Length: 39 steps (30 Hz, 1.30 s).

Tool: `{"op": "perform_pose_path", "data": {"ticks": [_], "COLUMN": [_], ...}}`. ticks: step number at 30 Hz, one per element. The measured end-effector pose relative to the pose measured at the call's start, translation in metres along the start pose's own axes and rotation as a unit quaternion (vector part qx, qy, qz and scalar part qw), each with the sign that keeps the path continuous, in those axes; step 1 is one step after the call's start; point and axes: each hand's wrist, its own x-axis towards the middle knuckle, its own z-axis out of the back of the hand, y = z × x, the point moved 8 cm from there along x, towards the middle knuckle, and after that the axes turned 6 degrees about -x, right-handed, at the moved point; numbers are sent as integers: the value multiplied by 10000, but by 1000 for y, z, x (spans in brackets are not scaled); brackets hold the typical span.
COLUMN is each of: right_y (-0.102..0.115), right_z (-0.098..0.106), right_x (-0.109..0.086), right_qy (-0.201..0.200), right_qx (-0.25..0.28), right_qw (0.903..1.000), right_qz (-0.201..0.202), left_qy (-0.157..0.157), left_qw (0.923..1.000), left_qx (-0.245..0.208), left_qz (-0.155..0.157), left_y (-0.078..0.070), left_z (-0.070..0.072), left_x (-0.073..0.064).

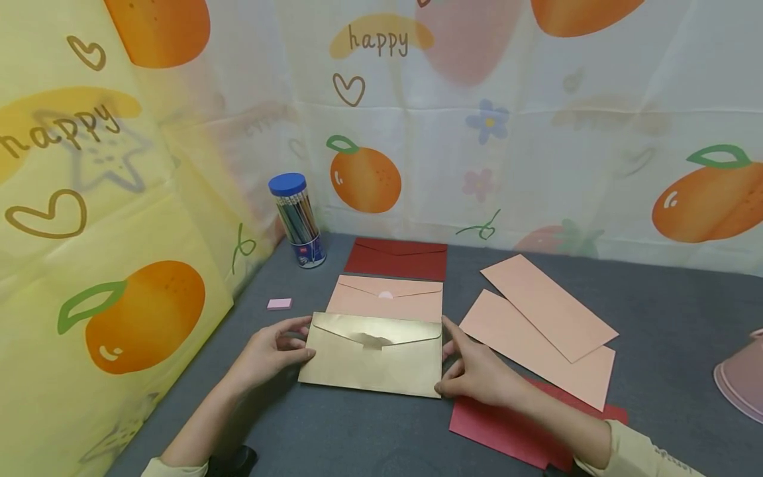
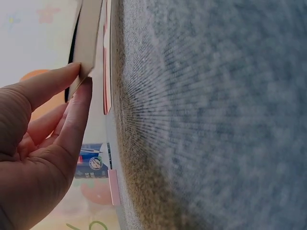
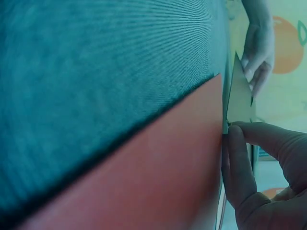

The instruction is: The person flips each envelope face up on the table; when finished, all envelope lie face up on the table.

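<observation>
A gold envelope (image 1: 369, 368) with its flap side up is held between both hands, tilted a little above the grey table. My left hand (image 1: 271, 354) pinches its left edge between thumb and fingers; the left wrist view shows this pinch at a corner of the envelope (image 2: 86, 43). My right hand (image 1: 479, 371) pinches the right edge near the lower corner. Just behind it lies a peach envelope (image 1: 387, 298) with a pale round seal, partly covered by the gold one. Farther back is a dark red envelope (image 1: 396, 260).
Two more peach envelopes (image 1: 548, 308) overlap at the right, above a red envelope (image 1: 512, 430) partly under my right forearm. A blue-lidded tub of pencils (image 1: 298, 222) stands back left, with a pink eraser (image 1: 279, 304) in front. A pink object (image 1: 742, 377) is at the far right edge.
</observation>
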Motion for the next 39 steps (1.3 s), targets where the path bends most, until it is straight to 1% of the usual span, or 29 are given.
{"op": "perform_pose_path", "data": {"ticks": [5,9,16,19,24,28,32,39], "right_y": [-1,0,3,5,7,7,5,5], "right_z": [-4,-5,-4,-4,-6,-7,-8,-8], "right_x": [0,1,4,5,7,9,11,13], "right_qy": [99,171,-10,39,152,187,246,277], "right_qx": [20,-49,-645,-809,-1084,-1269,-1469,-1793], "right_qw": [9999,9998,9974,9962,9933,9911,9886,9834], "right_qz": [2,89,313,334,381,351,224,62], "left_qy": [9,79,292,331,310,296,320,432], "left_qw": [9999,9998,9976,9968,9958,9953,9951,9940], "left_qx": [85,158,461,548,703,777,813,832], "left_qz": [-68,-134,-432,-475,-499,-502,-462,-562], "left_y": [-2,-4,-7,-7,-6,-4,-2,-4], "left_z": [-1,-2,-7,-8,-8,-8,-8,-10], "left_x": [-1,-2,-2,-1,-1,-1,-1,-3]}}
